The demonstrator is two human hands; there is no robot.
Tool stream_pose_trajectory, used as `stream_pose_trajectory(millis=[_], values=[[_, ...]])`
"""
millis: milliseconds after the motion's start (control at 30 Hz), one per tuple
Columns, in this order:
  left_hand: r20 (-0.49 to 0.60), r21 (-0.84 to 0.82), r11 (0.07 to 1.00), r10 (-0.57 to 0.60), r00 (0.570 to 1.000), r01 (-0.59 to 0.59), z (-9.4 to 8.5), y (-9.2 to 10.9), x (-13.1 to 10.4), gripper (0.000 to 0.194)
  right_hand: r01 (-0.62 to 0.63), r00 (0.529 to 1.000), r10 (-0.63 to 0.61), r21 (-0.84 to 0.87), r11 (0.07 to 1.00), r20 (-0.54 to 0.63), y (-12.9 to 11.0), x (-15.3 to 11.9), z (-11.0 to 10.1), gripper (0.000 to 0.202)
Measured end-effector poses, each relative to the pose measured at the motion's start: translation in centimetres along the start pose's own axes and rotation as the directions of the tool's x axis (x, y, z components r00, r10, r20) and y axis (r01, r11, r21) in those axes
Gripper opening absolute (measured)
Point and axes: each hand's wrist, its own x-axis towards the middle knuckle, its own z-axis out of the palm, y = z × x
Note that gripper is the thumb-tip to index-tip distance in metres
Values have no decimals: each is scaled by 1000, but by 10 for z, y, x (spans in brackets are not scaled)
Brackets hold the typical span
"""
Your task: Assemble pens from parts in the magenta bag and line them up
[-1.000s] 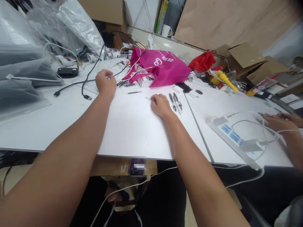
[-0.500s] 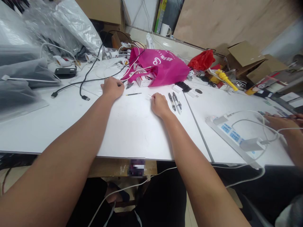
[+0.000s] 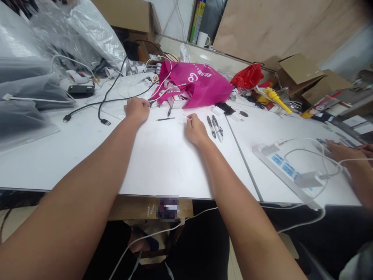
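Note:
My left hand (image 3: 137,110) rests on the white table, left of a pen refill (image 3: 165,119), with its fingers closed. A dark tip shows at its fingertips, but I cannot make out what it belongs to. Just behind the refill lies a small dark pen part (image 3: 169,112). My right hand (image 3: 197,130) pinches a thin pale piece (image 3: 185,116) between thumb and finger, pointing left towards the refill. Beside it, on the right, lie several assembled pens (image 3: 215,127), side by side.
A pink bag (image 3: 208,85) with a small box at its mouth lies behind the hands. Black cables (image 3: 100,112) run across the left. A power strip (image 3: 287,171) sits at right, near another person's hands (image 3: 346,153). Grey plastic bags (image 3: 29,93) fill the far left.
The small dark pen part now lies apart from my left hand, further right and nearer the refill. My left hand has drawn slightly left. My right hand has stayed almost still.

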Motion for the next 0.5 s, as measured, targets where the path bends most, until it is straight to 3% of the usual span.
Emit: stream_pose_trajectory(millis=[133,367,500], values=[[-29,-23,999,34,999,-35,5,-1,2,15,-7,1000,7,0,1000,3,-1,0,0,21],[-78,-190,977,79,994,-92,20,-10,24,44,-33,999,33,4,999,-8,-1,1,1,24],[-92,-177,978,92,991,-107,26,-9,30,41,-27,1000,27,-10,1000,-15,0,4,1,27]])
